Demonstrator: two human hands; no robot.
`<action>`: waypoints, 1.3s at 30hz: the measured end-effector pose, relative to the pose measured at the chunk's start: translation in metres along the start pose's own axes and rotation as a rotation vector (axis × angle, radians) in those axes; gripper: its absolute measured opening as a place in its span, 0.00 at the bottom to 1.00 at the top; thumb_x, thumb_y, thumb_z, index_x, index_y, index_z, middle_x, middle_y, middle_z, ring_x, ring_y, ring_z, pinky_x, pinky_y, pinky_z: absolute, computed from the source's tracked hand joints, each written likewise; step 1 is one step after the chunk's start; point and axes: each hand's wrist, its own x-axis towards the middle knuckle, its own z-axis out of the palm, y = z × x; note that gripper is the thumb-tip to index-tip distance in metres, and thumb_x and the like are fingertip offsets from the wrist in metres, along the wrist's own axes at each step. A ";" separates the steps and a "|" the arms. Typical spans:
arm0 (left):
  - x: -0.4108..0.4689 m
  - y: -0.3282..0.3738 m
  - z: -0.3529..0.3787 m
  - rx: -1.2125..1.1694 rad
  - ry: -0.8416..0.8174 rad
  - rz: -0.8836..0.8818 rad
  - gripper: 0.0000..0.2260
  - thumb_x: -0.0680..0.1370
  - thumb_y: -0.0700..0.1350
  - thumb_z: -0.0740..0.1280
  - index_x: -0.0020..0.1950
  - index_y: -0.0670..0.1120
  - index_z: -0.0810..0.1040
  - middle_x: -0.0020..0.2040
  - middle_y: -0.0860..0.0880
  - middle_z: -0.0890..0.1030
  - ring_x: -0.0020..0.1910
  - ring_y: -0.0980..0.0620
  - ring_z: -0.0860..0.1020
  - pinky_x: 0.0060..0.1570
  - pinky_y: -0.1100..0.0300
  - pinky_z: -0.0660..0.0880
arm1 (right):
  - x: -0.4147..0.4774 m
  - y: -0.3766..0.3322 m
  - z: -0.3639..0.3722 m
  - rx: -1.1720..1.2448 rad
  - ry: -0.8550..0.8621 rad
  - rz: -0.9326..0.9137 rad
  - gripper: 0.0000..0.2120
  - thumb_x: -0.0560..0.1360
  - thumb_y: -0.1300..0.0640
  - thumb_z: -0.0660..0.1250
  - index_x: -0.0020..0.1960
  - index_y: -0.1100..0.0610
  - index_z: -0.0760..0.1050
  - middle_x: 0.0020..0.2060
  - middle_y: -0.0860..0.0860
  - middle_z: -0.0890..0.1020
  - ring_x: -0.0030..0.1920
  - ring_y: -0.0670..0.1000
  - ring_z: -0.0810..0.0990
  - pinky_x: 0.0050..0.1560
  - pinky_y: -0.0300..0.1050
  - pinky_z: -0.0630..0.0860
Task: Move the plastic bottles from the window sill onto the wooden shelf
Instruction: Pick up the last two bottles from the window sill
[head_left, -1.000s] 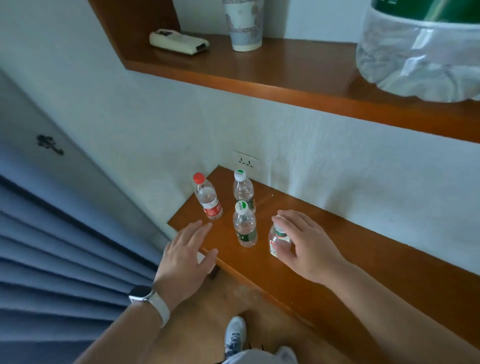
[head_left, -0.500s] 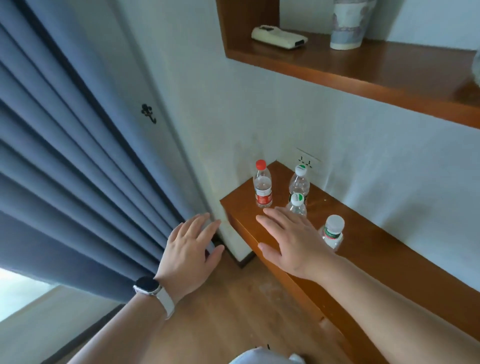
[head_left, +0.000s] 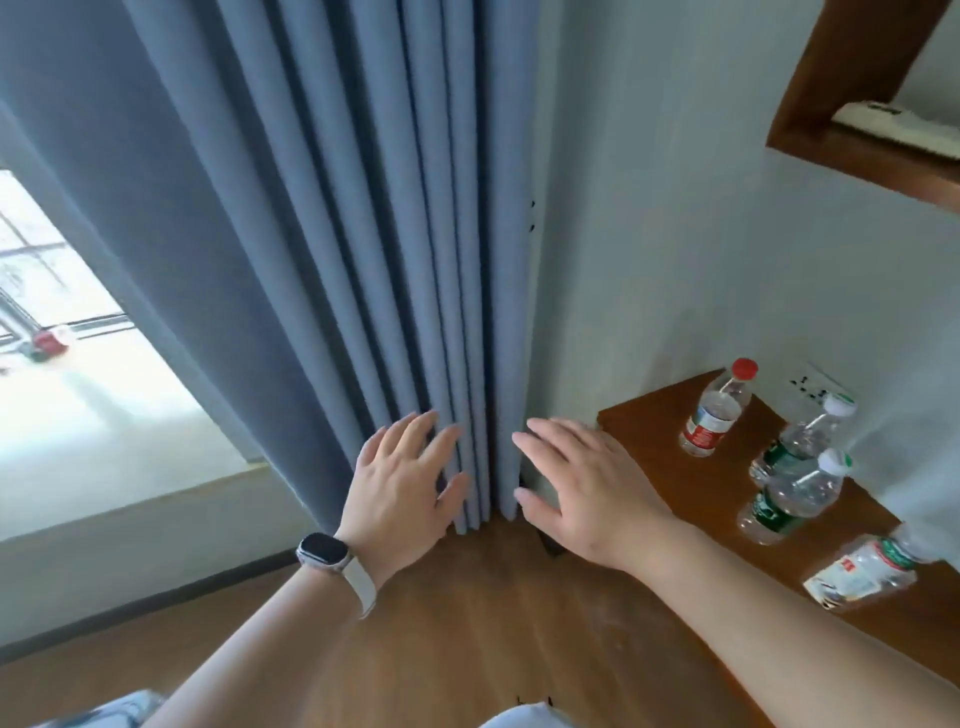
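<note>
Several clear plastic bottles stand on the low wooden shelf (head_left: 652, 457) at the right: a red-capped bottle (head_left: 714, 410), two white-capped bottles with green labels (head_left: 797, 447) (head_left: 789, 499), and a fourth bottle (head_left: 862, 571) nearest me. Far left on the bright window sill (head_left: 104, 431), a small bottle with a red label (head_left: 49, 340) shows faintly. My left hand (head_left: 402, 488) with a watch and my right hand (head_left: 587, 483) are both empty, fingers spread, in front of the curtain.
Blue pleated curtain (head_left: 363, 234) hangs between window and wall corner. An upper wooden shelf (head_left: 862, 150) with a white remote (head_left: 893, 124) is at top right. A wall socket (head_left: 818, 387) sits behind the bottles. Wooden floor lies below.
My view has swung left from the shelf toward the curtain and window. My right hand let go of the bottle and both hands moved left, away from the shelf.
</note>
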 end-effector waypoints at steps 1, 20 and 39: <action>-0.004 -0.016 -0.004 -0.002 0.010 -0.013 0.22 0.77 0.56 0.63 0.68 0.48 0.75 0.67 0.44 0.76 0.69 0.41 0.72 0.67 0.44 0.66 | 0.012 -0.012 0.001 -0.007 -0.001 -0.011 0.28 0.79 0.41 0.57 0.72 0.57 0.70 0.69 0.55 0.74 0.69 0.57 0.70 0.67 0.55 0.69; -0.115 -0.232 -0.082 0.137 -0.024 -0.372 0.22 0.78 0.54 0.65 0.72 0.51 0.73 0.72 0.46 0.73 0.73 0.42 0.68 0.71 0.44 0.62 | 0.183 -0.210 0.075 0.043 0.010 -0.349 0.25 0.75 0.45 0.66 0.67 0.58 0.76 0.65 0.56 0.78 0.64 0.59 0.75 0.62 0.56 0.73; -0.040 -0.327 -0.102 0.364 -0.011 -0.753 0.23 0.78 0.58 0.58 0.70 0.51 0.74 0.70 0.48 0.75 0.71 0.44 0.70 0.70 0.49 0.56 | 0.394 -0.252 0.137 0.234 -0.181 -0.783 0.26 0.78 0.43 0.60 0.73 0.54 0.67 0.73 0.53 0.68 0.73 0.56 0.64 0.71 0.56 0.59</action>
